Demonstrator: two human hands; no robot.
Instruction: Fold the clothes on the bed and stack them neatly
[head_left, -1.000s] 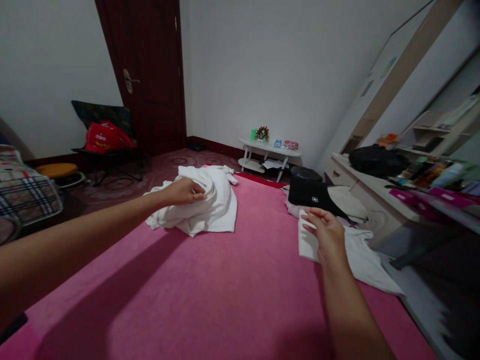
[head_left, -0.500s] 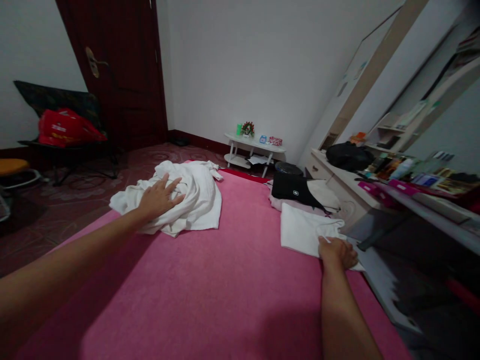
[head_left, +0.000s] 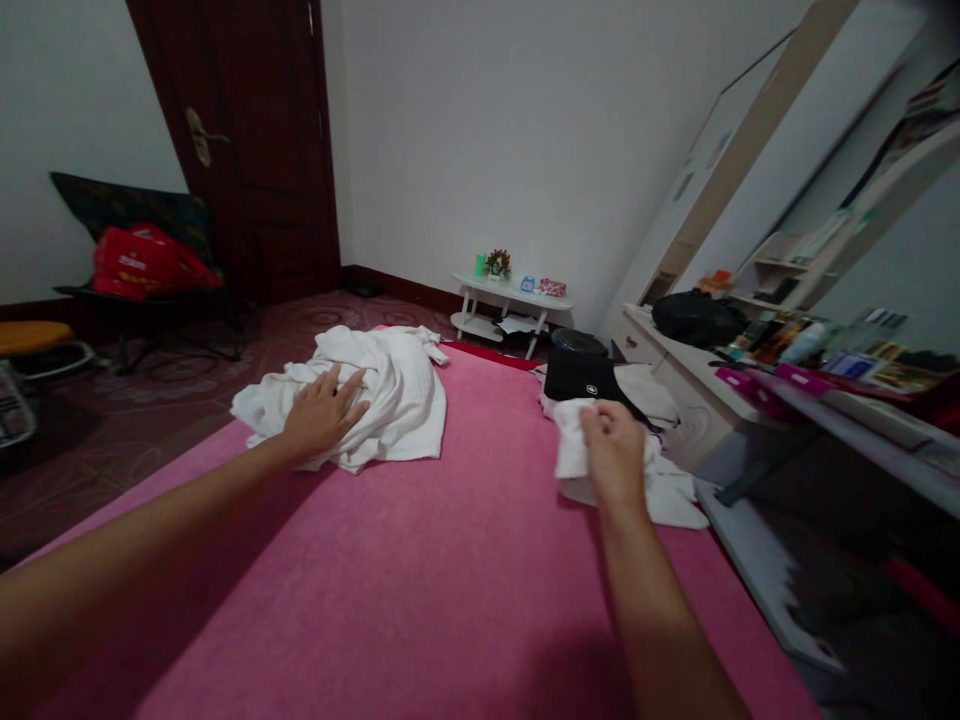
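Observation:
My left hand rests with spread fingers on a crumpled heap of white cloth at the left of the pink bed cover. On the right, my right hand is closed on a white garment, its fingers gripping the raised near-left part. The rest of that garment lies on the cover to the right of the wrist. Just behind it is a black garment with a small white emblem, beside a pale cloth.
A cluttered dressing table borders the bed's right side, with a grey open drawer or panel below. A low white table stands by the far wall. At the left, a folding chair holds a red bag.
My right hand has moved left and up, lifting part of the white garment and folding it over. The left hand stays on the white heap. The view has shifted slightly.

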